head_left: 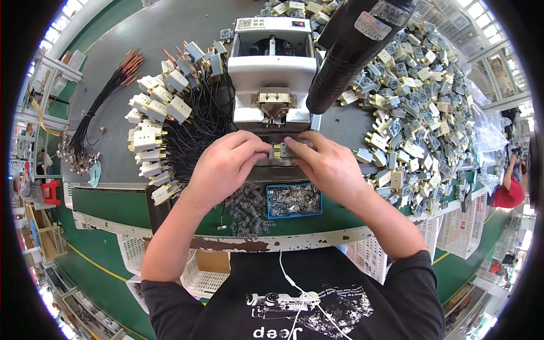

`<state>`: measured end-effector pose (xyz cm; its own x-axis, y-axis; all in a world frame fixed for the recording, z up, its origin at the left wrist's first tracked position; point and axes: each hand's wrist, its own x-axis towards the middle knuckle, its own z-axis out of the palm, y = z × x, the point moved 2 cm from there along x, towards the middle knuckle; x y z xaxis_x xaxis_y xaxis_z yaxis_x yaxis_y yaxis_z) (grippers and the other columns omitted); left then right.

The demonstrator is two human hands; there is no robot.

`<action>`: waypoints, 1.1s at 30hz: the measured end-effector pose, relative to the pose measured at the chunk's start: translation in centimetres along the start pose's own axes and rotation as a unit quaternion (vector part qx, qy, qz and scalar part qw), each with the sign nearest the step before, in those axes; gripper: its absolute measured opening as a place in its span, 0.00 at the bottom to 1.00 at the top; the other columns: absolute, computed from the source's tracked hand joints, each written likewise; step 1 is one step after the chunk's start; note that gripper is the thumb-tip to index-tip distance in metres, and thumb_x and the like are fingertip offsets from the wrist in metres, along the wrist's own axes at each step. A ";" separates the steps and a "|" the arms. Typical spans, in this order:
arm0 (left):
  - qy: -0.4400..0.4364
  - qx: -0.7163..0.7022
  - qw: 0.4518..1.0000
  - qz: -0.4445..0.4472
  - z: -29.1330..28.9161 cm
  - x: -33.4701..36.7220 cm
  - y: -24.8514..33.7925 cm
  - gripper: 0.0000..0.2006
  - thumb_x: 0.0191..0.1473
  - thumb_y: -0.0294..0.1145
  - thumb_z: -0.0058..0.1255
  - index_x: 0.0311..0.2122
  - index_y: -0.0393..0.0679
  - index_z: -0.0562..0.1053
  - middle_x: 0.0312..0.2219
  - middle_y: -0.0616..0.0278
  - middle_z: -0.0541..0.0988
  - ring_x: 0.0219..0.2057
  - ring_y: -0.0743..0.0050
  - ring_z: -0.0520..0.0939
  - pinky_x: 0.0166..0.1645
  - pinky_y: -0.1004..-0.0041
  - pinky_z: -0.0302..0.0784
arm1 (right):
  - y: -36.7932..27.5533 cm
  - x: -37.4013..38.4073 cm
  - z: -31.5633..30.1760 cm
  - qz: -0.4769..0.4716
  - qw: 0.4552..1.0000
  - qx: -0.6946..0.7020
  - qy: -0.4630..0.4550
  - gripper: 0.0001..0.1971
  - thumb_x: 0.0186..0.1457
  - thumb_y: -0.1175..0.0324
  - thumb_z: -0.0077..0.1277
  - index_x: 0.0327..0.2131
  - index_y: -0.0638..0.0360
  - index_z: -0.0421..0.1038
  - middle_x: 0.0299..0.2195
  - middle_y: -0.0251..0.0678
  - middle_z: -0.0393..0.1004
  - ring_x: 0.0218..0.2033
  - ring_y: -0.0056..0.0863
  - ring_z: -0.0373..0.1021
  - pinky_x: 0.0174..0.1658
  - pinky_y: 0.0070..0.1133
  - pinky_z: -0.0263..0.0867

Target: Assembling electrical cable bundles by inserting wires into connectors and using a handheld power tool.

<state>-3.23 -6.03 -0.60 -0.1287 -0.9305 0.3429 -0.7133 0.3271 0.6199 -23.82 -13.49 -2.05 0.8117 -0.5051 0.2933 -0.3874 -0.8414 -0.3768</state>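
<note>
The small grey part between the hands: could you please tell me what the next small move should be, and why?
Probably bring the left hand closer to the brass-coloured contacts on the small grey part: the right hand has hold of the part's other end, while the left fingertips sit just left of those contacts; whether they pinch something is too small to tell.

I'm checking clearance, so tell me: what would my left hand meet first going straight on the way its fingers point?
Likely the small grey part with brass contacts at your right hand, just beyond your left hand; whether they already touch is unclear.
</note>
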 end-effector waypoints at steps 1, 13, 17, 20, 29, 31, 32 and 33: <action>0.001 0.000 1.000 0.000 -0.2 0.0 0.1 0.08 0.49 0.20 0.58 0.37 0.39 0.77 0.32 0.58 0.79 0.33 0.61 0.81 0.37 0.69 0.78 | -0.4 -0.3 -0.7 0.038 0.999 0.006 0.018 0.18 0.49 0.69 0.60 0.46 0.58 0.74 0.38 0.38 0.76 0.32 0.37 0.75 0.35 0.28 0.72; -0.009 0.013 1.000 -0.002 0.1 0.3 0.8 0.08 0.48 0.20 0.60 0.35 0.38 0.75 0.32 0.59 0.79 0.34 0.60 0.81 0.37 0.68 0.78 | -1.7 -2.8 1.1 0.140 0.989 0.041 0.035 0.28 0.52 0.69 0.60 0.57 0.63 0.65 0.36 0.46 0.78 0.26 0.41 0.76 0.31 0.29 0.72; 0.000 0.039 0.999 0.001 1.0 0.7 0.9 0.07 0.48 0.23 0.60 0.34 0.40 0.75 0.32 0.61 0.79 0.34 0.61 0.81 0.39 0.67 0.76 | -2.3 -2.0 -1.7 0.141 0.987 0.075 -0.025 0.26 0.51 0.68 0.62 0.54 0.60 0.68 0.36 0.41 0.78 0.27 0.33 0.76 0.31 0.25 0.71; -0.004 0.072 0.996 0.045 2.3 1.4 0.4 0.06 0.48 0.25 0.59 0.33 0.41 0.75 0.32 0.62 0.80 0.34 0.62 0.80 0.40 0.67 0.74 | -1.9 -2.7 -1.9 0.181 0.962 0.196 -0.058 0.25 0.49 0.68 0.65 0.51 0.59 0.70 0.36 0.39 0.78 0.28 0.26 0.76 0.32 0.22 0.71; -0.039 0.100 0.993 0.050 2.8 1.8 0.5 0.06 0.48 0.25 0.58 0.33 0.42 0.74 0.32 0.63 0.78 0.34 0.62 0.79 0.41 0.66 0.73 | -2.1 -5.2 -0.6 0.188 0.928 0.320 0.018 0.25 0.47 0.77 0.65 0.50 0.60 0.71 0.40 0.35 0.78 0.34 0.23 0.77 0.40 0.20 0.72; -0.042 0.083 0.995 0.037 2.6 2.0 0.8 0.06 0.48 0.25 0.58 0.33 0.42 0.73 0.32 0.62 0.77 0.34 0.61 0.79 0.41 0.66 0.73 | -2.2 -5.2 -0.7 0.189 0.926 0.326 0.024 0.23 0.47 0.77 0.65 0.49 0.60 0.72 0.40 0.36 0.78 0.35 0.24 0.78 0.40 0.20 0.72; -0.052 0.073 0.996 0.014 2.4 2.0 0.9 0.07 0.49 0.27 0.57 0.34 0.42 0.73 0.31 0.62 0.76 0.35 0.61 0.79 0.41 0.65 0.74 | -2.2 -5.1 -0.8 0.188 0.926 0.326 0.022 0.23 0.47 0.77 0.65 0.49 0.60 0.72 0.40 0.36 0.78 0.35 0.24 0.78 0.40 0.20 0.72; -0.062 0.063 0.996 -0.010 2.2 1.9 1.0 0.07 0.50 0.29 0.57 0.34 0.42 0.72 0.31 0.62 0.76 0.36 0.61 0.79 0.41 0.64 0.74 | -2.3 -5.0 -0.9 0.184 0.931 0.315 0.018 0.23 0.47 0.77 0.65 0.48 0.60 0.72 0.39 0.36 0.78 0.35 0.24 0.78 0.40 0.20 0.72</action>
<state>-5.77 -7.86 -0.86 -0.1928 -0.9522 0.2371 -0.7963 0.2930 0.5291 -27.42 -9.20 -1.82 0.6552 -0.7524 0.0682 -0.2929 -0.3362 -0.8951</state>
